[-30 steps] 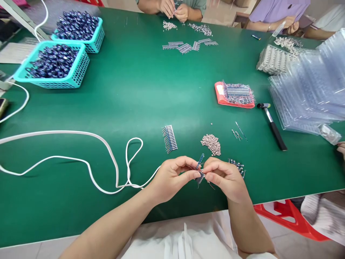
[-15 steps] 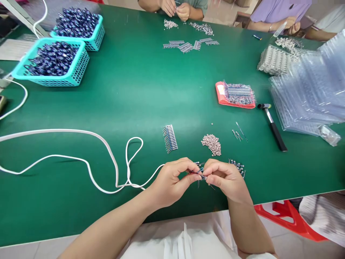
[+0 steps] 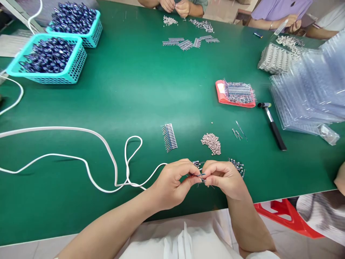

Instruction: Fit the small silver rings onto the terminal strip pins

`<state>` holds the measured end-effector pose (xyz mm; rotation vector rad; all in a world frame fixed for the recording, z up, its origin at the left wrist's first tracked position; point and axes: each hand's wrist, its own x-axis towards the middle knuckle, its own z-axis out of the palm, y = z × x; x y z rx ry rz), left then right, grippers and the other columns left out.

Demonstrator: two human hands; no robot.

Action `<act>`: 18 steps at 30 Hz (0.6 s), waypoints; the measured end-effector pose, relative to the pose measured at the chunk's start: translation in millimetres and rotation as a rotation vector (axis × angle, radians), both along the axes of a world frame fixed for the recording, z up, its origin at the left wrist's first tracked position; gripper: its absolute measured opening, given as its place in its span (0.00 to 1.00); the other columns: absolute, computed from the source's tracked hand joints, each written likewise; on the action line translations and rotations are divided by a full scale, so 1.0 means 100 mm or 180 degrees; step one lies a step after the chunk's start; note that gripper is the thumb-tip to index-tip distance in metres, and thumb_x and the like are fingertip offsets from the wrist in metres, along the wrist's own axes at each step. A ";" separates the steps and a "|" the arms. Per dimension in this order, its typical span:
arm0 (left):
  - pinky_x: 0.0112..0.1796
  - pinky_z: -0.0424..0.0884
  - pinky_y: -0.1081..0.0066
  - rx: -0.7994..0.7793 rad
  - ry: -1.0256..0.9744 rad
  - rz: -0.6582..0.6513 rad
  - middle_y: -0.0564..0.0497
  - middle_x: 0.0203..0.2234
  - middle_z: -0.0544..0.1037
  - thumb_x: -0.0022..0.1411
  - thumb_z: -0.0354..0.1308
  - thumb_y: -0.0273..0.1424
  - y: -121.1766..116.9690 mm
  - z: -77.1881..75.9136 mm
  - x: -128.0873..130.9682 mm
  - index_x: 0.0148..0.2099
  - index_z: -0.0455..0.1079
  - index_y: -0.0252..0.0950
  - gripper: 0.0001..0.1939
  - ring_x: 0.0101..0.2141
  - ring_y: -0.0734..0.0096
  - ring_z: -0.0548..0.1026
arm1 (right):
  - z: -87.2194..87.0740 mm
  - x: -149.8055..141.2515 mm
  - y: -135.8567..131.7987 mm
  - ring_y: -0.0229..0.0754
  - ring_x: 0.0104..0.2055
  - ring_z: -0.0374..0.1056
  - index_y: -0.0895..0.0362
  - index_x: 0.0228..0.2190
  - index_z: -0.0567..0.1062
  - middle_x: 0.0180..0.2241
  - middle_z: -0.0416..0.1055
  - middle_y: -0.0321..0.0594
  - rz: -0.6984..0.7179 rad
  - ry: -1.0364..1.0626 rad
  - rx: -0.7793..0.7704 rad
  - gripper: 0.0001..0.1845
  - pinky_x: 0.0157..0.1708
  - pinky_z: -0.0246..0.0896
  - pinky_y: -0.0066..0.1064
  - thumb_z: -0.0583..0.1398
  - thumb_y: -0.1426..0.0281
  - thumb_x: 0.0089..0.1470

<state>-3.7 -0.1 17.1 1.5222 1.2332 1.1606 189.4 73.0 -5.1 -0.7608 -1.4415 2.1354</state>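
Observation:
My left hand [image 3: 176, 184] pinches a thin blue circuit-board strip [image 3: 202, 175] with fine wires between thumb and index finger. The fingertips of my right hand [image 3: 225, 180] are pressed together at the strip's right end; the small part in them is mostly hidden. Thin wires poke out below the fingers. Just behind my fingertips lie some small wired pieces [image 3: 198, 164], partly covered. Beside my right hand is a cluster of wired pieces [image 3: 237, 166]. Beyond the hands are a pile of tiny round metallic parts [image 3: 211, 144] and a row of wired boards [image 3: 170, 137].
A white cable [image 3: 87, 169] loops at left, near two turquoise baskets [image 3: 72, 73] of dark shiny parts. At right are a hammer [image 3: 276, 133], a red-banded bundle [image 3: 235, 93], thin tools [image 3: 241, 130] and stacked clear trays [image 3: 304, 93]. Other people work across the green table [image 3: 121, 90].
The blue strip, upright between my fingers a second ago, has tilted down to nearly flat. Both hands stay together in about the same spot. The view has shifted slightly.

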 end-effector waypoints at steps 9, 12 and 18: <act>0.31 0.69 0.70 0.0059 -0.0005 0.0151 0.46 0.25 0.79 0.61 0.56 0.20 -0.01 -0.02 0.04 0.34 0.73 0.32 0.06 0.28 0.70 0.72 | 0.00 -0.01 0.00 0.34 0.28 0.68 0.52 0.31 0.81 0.29 0.72 0.35 -0.0049 -0.0144 0.0094 0.06 0.26 0.66 0.25 0.68 0.75 0.50; 0.31 0.69 0.71 0.0012 -0.0079 0.0189 0.47 0.25 0.79 0.61 0.56 0.20 0.00 -0.01 0.05 0.33 0.73 0.33 0.07 0.28 0.71 0.72 | -0.01 -0.01 -0.01 0.33 0.28 0.68 0.52 0.32 0.82 0.29 0.72 0.35 -0.0081 -0.0155 0.0122 0.05 0.26 0.66 0.25 0.68 0.74 0.50; 0.31 0.68 0.72 -0.0285 -0.0142 0.0314 0.50 0.24 0.77 0.60 0.58 0.22 0.00 0.00 0.06 0.31 0.73 0.33 0.06 0.27 0.72 0.72 | 0.01 -0.04 -0.01 0.33 0.27 0.68 0.53 0.32 0.81 0.28 0.71 0.35 -0.0123 -0.0152 0.0192 0.03 0.25 0.65 0.25 0.68 0.71 0.51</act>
